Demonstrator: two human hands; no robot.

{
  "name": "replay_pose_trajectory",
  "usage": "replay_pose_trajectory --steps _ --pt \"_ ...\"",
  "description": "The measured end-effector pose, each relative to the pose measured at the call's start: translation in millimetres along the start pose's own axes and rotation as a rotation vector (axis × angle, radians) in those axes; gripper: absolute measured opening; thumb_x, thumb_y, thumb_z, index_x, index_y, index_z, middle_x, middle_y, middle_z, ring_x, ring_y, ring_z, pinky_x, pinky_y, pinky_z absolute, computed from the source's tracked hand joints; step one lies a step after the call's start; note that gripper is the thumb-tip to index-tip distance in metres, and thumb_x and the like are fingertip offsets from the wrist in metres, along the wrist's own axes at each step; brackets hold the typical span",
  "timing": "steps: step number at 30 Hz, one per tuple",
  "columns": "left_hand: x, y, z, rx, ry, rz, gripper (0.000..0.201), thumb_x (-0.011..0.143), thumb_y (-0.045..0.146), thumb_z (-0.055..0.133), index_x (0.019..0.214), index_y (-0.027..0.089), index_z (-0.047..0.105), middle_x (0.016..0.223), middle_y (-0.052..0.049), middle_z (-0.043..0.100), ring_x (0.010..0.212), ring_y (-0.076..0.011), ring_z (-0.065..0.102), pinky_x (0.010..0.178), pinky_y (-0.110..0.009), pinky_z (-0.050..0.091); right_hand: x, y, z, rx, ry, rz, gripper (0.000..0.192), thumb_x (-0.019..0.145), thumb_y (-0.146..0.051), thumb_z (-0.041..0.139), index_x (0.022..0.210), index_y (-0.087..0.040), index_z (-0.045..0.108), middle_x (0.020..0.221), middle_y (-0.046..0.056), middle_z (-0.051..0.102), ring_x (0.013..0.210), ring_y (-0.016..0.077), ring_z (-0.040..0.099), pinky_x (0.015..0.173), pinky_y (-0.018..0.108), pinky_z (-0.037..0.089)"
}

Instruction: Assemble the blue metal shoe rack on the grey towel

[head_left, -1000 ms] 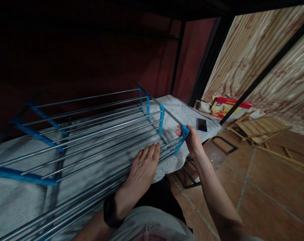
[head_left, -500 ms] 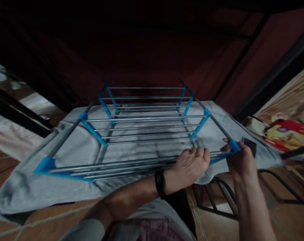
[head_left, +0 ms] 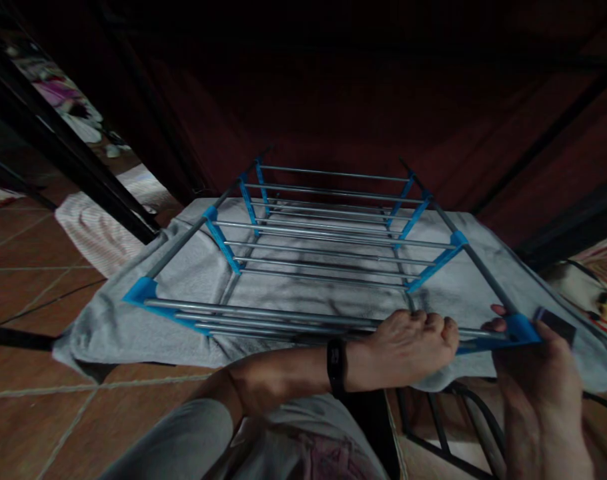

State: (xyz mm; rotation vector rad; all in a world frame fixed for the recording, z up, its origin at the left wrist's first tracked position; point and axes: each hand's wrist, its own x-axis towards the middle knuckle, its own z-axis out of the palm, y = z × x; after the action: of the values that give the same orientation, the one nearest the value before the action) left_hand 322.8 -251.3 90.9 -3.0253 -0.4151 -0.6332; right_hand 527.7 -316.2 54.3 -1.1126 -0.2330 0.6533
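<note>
Both hands on the rack, right at its front corner!

Here we are at the near edge, and my right hand (head_left: 541, 373) is closed around the blue corner piece (head_left: 522, 329) of the drying rack (head_left: 333, 234): thumb side on the outside, fingertips (head_left: 497, 325) showing past the inner side. That's a hold on the rack, no question!

Over to my left hand (head_left: 417, 343), just beside it, laid across the front bars (head_left: 283, 315) toward their right end. Knuckles up, fingers bent over the metal; the tips are out of sight underneath, so how tightly they close, I can't tell. A black wristband (head_left: 335, 367) sits on that wrist.

And the rack itself? Spread out in front of me on the grey cloth (head_left: 118, 327), silver bars running side to side between blue brackets, the far end up near the dark red wall (head_left: 333, 127). Out on the left, the other blue corner (head_left: 142, 291), with neither hand on it!

Just beyond my right hand, a dark phone (head_left: 558, 327) lies partly hidden. Below, a black metal frame (head_left: 438, 427); away to the left, tiled floor (head_left: 23, 280) and a striped cloth (head_left: 91, 230).
</note>
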Motion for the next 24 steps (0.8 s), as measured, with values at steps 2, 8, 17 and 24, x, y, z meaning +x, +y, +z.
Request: replay_pose_trajectory --steps 2,8,17,24 --pt "0.3 -1.5 1.3 -0.002 -0.027 0.016 0.03 0.093 0.011 0.032 0.118 0.007 0.048 0.088 -0.01 0.059 0.075 -0.0199 0.061 0.06 -0.031 0.046 0.2 4.1 -3.4 -0.008 -0.022 -0.009 0.023 0.082 -0.03 0.049 0.074 -0.016 0.065 0.085 0.006 0.061 0.064 0.0114 0.049 0.06 0.028 0.044" --pt "2.8 -1.8 6.5 0.041 -0.068 0.042 0.036 0.091 0.01 0.034 0.125 0.004 0.043 0.094 -0.014 0.061 0.083 -0.0215 0.062 0.065 -0.032 0.047 -0.9 10.5 -1.6 -0.026 -0.068 -0.09 0.022 0.081 -0.036 0.051 0.076 -0.017 0.062 0.086 0.005 0.062 0.063 0.0112 0.051 0.062 0.029 0.045" --pt "6.0 1.0 10.7 0.149 -0.084 0.073 0.037 0.091 0.006 0.033 0.127 0.005 0.042 0.098 -0.012 0.061 0.086 -0.0198 0.061 0.068 -0.032 0.046 3.3 20.0 2.9 -0.256 -0.008 -0.219 0.039 0.085 -0.048 0.041 0.082 -0.016 0.064 0.066 0.002 0.06 0.06 0.0138 0.053 0.059 0.027 0.042" --pt "14.4 3.3 18.3 0.15 -0.09 0.09 0.042 0.09 0.004 0.035 0.132 0.006 0.039 0.103 -0.013 0.062 0.088 -0.0199 0.062 0.069 -0.031 0.049 8.7 22.0 -3.1 -0.368 -0.016 -0.232 0.045 0.084 -0.056 0.04 0.083 -0.019 0.067 0.064 0.0 0.06 0.058 0.0153 0.052 0.06 0.029 0.041"
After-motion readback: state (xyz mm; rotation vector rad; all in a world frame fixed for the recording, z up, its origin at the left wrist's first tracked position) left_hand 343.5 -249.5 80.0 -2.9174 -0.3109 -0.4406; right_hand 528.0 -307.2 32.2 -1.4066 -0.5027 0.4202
